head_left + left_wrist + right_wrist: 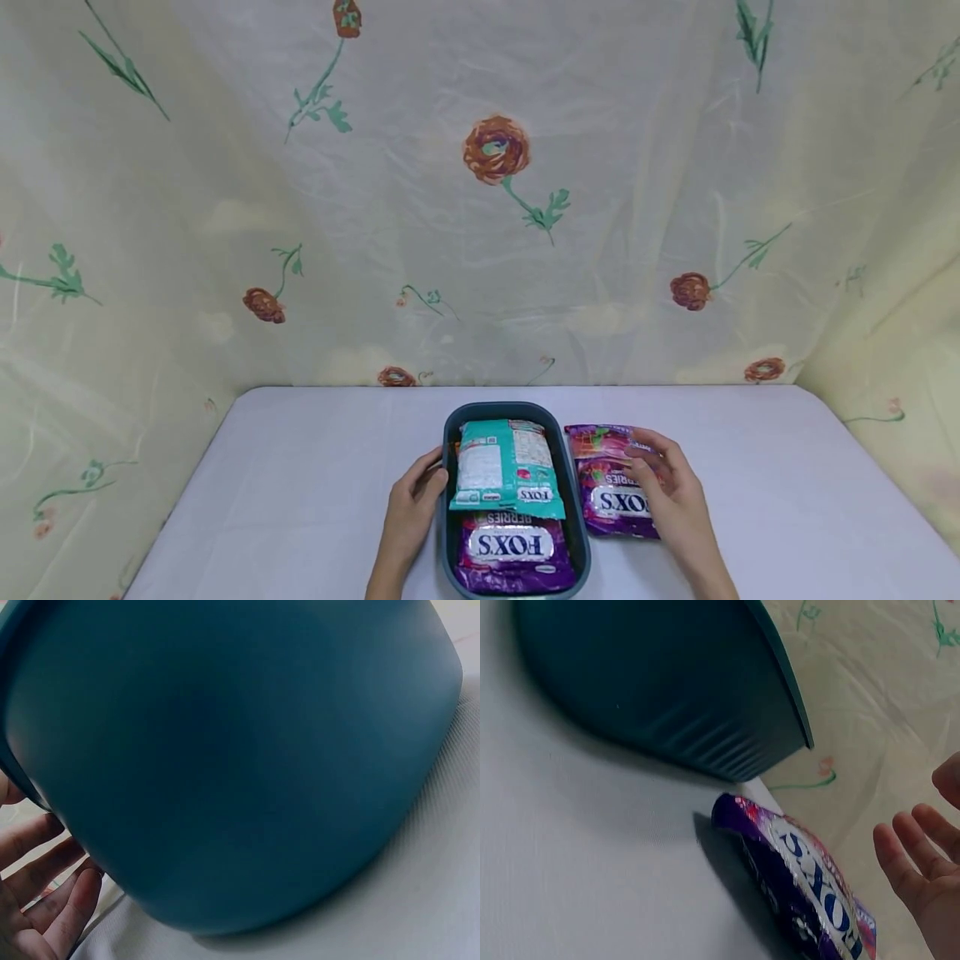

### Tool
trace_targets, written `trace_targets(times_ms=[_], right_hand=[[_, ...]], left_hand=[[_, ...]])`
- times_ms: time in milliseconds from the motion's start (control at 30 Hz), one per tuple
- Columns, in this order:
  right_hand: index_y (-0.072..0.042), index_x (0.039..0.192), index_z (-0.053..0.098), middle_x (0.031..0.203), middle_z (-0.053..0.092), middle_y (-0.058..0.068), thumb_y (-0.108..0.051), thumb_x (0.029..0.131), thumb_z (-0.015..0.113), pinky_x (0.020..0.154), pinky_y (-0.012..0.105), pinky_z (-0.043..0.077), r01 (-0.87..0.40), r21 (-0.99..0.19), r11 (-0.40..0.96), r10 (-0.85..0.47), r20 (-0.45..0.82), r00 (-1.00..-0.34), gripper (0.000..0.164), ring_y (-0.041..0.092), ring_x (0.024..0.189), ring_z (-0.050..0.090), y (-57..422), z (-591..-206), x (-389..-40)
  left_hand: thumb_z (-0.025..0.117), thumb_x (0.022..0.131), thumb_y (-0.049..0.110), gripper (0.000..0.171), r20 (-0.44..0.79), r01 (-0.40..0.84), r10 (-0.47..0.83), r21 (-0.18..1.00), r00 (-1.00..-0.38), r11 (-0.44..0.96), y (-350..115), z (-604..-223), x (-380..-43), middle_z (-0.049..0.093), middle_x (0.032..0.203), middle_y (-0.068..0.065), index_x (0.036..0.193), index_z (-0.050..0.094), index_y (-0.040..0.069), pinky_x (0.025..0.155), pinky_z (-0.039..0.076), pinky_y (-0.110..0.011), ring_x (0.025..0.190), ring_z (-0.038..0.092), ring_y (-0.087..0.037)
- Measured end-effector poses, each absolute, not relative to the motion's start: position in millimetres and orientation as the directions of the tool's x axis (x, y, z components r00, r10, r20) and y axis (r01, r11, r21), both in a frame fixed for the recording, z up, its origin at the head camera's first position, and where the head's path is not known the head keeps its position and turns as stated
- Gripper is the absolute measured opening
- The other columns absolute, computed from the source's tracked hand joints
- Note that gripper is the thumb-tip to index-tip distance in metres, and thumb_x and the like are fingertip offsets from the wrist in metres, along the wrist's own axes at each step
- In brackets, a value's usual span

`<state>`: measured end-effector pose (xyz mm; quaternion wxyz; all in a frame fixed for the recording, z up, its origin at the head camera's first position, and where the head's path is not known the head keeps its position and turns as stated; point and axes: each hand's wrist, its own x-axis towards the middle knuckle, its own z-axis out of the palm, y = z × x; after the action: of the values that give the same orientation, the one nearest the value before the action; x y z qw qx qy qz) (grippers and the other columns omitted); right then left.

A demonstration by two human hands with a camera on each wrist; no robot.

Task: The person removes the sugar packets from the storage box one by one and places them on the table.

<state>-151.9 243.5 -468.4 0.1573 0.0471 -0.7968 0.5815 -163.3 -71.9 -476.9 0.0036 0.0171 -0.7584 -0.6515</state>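
Observation:
A dark teal plastic tub (579, 533) stands on the table. Inside it, a turquoise FOX'S candy packet (480, 467) lies printed back up over a purple FOX'S berries packet (513, 546). My left hand (411, 508) rests against the tub's left side near the rim, fingers loosely bent, as the left wrist view also shows. To the right of the tub lies another purple FOX'S berries packet (611, 496). Above this packet hovers my right hand (675, 492), fingers spread and relaxed; the right wrist view shows a gap between fingertips (889, 844) and packet.
A white cloth covers the table (315, 483). Behind it and at both sides hangs a pale curtain (600, 250) printed with flowers. A bit of orange wrapping (453, 454) shows at the tub's left inner edge, under the turquoise packet.

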Motion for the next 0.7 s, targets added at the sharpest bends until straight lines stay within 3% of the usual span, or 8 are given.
trace_targets(times_ms=[400, 633, 700], right_hand=[[-0.011, 0.136, 0.043, 0.126, 0.050, -0.007, -0.020, 0.099, 0.048, 0.082, 0.019, 0.054, -0.181, -0.932, 0.312, 0.013, 0.195, -0.981, 0.038, 0.006, 0.105, 0.062, 225.9, -459.9, -147.8], [-0.009, 0.137, 0.042, 0.135, 0.045, 0.015, -0.018, 0.099, 0.049, 0.082, 0.018, 0.053, -0.193, -0.940, 0.280, -0.013, 0.197, -0.980, 0.040, 0.003, 0.106, 0.061, 218.3, -458.3, -149.2], [-0.008, 0.136, 0.042, 0.135, 0.045, 0.013, -0.019, 0.099, 0.049, 0.082, 0.019, 0.054, -0.210, -0.943, 0.260, -0.035, 0.208, -0.978, 0.040, 0.004, 0.107, 0.061, 216.0, -457.6, -150.0]], left_hand=[[0.056, 0.095, 0.026, 0.041, -0.003, -0.005, -0.014, 0.991, -1.000, 0.137, -72.1, -486.9, -168.5, 0.058, 0.131, -0.015, 0.132, 0.055, 0.010, 0.104, 0.043, -0.038, 0.121, 0.057, -0.027], [0.057, 0.093, 0.035, 0.043, 0.009, 0.005, -0.033, 0.992, -0.999, 0.125, -74.6, -517.2, -180.9, 0.058, 0.133, -0.010, 0.133, 0.055, 0.018, 0.104, 0.043, -0.036, 0.121, 0.056, -0.022], [0.057, 0.094, 0.034, 0.043, 0.008, 0.003, -0.037, 0.992, -0.999, 0.130, -75.8, -518.6, -181.6, 0.058, 0.133, -0.009, 0.133, 0.055, 0.018, 0.104, 0.044, -0.035, 0.121, 0.057, -0.022]])
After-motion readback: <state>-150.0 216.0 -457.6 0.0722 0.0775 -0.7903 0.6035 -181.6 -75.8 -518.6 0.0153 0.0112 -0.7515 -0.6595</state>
